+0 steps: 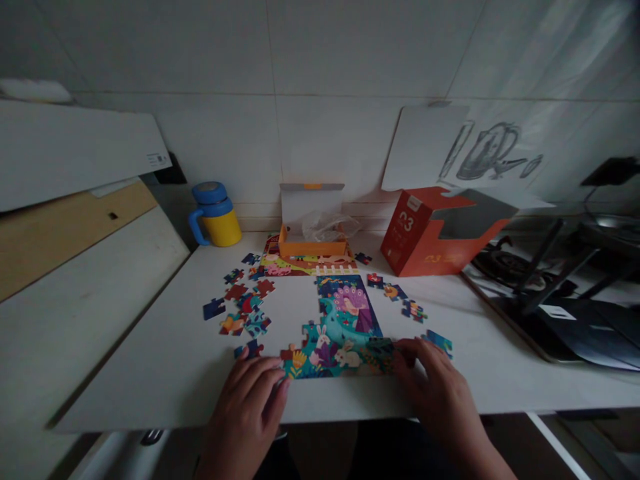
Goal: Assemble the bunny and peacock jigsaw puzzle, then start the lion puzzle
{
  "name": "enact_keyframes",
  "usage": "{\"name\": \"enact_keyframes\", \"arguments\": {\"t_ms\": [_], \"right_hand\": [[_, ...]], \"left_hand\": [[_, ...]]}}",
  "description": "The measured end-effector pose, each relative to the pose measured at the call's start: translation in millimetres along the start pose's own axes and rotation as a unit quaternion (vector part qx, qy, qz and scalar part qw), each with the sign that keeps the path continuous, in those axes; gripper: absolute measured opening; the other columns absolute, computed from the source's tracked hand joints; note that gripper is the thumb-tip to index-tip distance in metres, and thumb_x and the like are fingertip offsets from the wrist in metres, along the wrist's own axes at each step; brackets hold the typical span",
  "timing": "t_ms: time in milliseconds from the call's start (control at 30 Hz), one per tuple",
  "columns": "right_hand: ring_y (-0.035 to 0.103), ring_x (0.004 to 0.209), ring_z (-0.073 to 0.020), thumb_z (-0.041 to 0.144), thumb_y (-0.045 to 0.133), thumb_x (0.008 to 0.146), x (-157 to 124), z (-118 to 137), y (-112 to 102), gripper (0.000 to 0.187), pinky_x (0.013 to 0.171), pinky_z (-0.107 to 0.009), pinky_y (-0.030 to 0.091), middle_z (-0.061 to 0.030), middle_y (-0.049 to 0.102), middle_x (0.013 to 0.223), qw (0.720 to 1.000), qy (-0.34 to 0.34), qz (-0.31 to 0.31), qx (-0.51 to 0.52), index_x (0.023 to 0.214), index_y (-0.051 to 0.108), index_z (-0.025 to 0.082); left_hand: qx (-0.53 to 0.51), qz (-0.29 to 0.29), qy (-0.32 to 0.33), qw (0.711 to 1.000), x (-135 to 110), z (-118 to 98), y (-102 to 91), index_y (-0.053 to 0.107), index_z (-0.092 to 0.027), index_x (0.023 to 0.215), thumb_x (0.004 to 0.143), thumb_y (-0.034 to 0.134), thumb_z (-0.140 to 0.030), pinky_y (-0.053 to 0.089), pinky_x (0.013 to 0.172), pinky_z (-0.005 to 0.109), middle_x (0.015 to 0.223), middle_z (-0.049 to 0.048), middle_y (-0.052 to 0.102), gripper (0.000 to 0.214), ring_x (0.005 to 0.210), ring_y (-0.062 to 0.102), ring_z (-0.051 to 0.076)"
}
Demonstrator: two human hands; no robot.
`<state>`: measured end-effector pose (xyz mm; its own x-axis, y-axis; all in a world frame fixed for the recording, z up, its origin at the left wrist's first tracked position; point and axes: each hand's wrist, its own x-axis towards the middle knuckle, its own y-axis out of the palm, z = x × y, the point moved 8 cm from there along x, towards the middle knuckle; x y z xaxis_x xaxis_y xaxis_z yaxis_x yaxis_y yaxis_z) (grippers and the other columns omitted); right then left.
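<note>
A partly assembled jigsaw puzzle (345, 320) lies on the white table, showing a peacock, rabbits and flowers. At its lower left edge rests my left hand (253, 393), fingers bent but apart, beside a loose dark blue puzzle piece (249, 348). My right hand (434, 377) has thumb and fingers closed at the puzzle's lower right corner, on a dark green puzzle piece (381, 348); the fingertips partly hide it. Loose puzzle pieces (243, 303) lie in a group left of the puzzle, and several more, such as an orange-and-blue piece (395, 291), to its right.
Behind the puzzle, an open orange box (313, 248) with a clear plastic bag (325, 227) stands on a picture sheet (285, 267). A blue-yellow mug (217, 217) is at the back left, a red carton (430, 233) at the back right. A stove (520, 267) lies further right.
</note>
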<state>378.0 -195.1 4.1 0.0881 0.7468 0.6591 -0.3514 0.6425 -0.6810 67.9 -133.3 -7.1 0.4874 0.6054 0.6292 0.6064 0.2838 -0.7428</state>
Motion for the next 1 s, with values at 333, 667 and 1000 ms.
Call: {"name": "enact_keyframes", "arguments": {"t_ms": [333, 667, 1000], "right_hand": [[0.079, 0.085, -0.0246, 0.03, 0.054, 0.112, -1.7, 37.0, 14.4, 0.009, 0.097, -0.046, 0.06, -0.001, 0.078, 0.089, 0.996, -0.08, 0.031, 0.018, 0.116, 0.061, 0.027], [0.076, 0.082, -0.0217, 0.017, 0.059, 0.107, 5.6, 67.2, 27.6, 0.013, 0.093, -0.043, 0.059, -0.0013, 0.077, 0.092, 0.989, -0.105, 0.056, 0.091, 0.116, 0.063, 0.027], [0.075, 0.083, -0.0213, 0.016, 0.062, 0.106, 18.4, 99.3, 47.8, 0.014, 0.096, -0.044, 0.059, -0.0015, 0.078, 0.091, 0.979, -0.108, 0.096, 0.144, 0.115, 0.064, 0.027]], "left_hand": [[0.005, -0.006, 0.001, 1.0, 0.6, -0.8, 0.4, 0.069, -0.025, 0.113, 0.108, 0.061, -0.019, 0.047, 0.117, 0.051, 0.114, 0.0029, 0.078, 0.011, 0.108, 0.073, 0.024], [0.003, -0.014, -0.003, 1.0, 3.9, -2.9, -3.9, 0.069, -0.025, 0.111, 0.107, 0.06, -0.019, 0.051, 0.118, 0.05, 0.112, 0.0032, 0.078, 0.011, 0.105, 0.074, 0.023], [0.009, 0.002, -0.011, 1.0, 3.2, -5.0, -2.2, 0.068, -0.023, 0.113, 0.107, 0.061, -0.015, 0.053, 0.116, 0.053, 0.113, 0.0053, 0.078, 0.012, 0.107, 0.073, 0.025]]}}
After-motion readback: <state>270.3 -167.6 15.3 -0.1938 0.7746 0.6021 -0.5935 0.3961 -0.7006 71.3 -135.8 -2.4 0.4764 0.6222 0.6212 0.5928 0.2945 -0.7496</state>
